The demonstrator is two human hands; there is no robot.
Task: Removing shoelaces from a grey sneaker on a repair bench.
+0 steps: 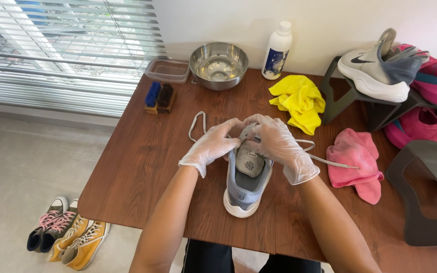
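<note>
A white shoelace (197, 123) is seen looping over the worktop (137, 167). The left hand (213, 144), gloved, is closed on the lace at the front of a grey sneaker (244, 189) lying mid-worktop. The right hand (279, 144) is likewise pinched there. A pink cloth (355, 162) is laid alongside.
</note>
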